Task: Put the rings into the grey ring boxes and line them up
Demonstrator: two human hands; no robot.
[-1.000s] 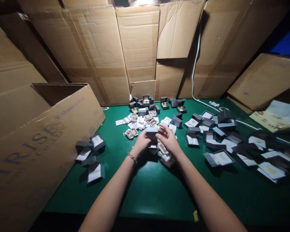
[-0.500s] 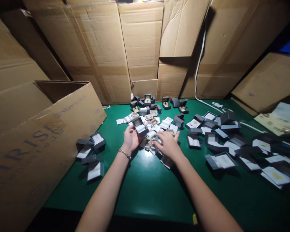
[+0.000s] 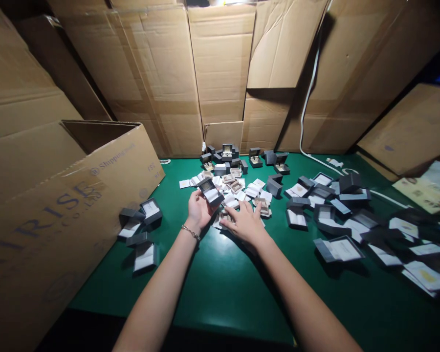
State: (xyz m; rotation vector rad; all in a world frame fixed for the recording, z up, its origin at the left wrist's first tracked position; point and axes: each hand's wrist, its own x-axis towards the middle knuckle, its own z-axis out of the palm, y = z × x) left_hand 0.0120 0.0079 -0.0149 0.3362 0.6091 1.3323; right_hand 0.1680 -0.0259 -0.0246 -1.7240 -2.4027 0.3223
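My left hand (image 3: 201, 211) is closed round a small dark jewelry box (image 3: 210, 190), held with its lid up and a pale lining showing. My right hand (image 3: 245, 221) is over a pile of small white and beige box inserts (image 3: 237, 186), fingers spread and reaching down among them. Its fingertips touch or nearly touch a beige insert (image 3: 225, 215); whether they grip it I cannot tell. Beside that hand lies another beige insert (image 3: 263, 207). Behind the pile stand several dark boxes, among them an opened box with metal pieces inside (image 3: 227, 152).
Many opened dark boxes with white linings (image 3: 339, 248) spread over the right side of the green table (image 3: 205, 293). Several more (image 3: 145, 256) sit at the left, by a large cardboard carton (image 3: 106, 195). Stacked cartons (image 3: 161, 73) wall off the back; a white cable (image 3: 307, 107) hangs there.
My right hand has shifted left and slightly down over the inserts, toward my left hand. The dark box stays in my left hand. The whole view has swung slightly.
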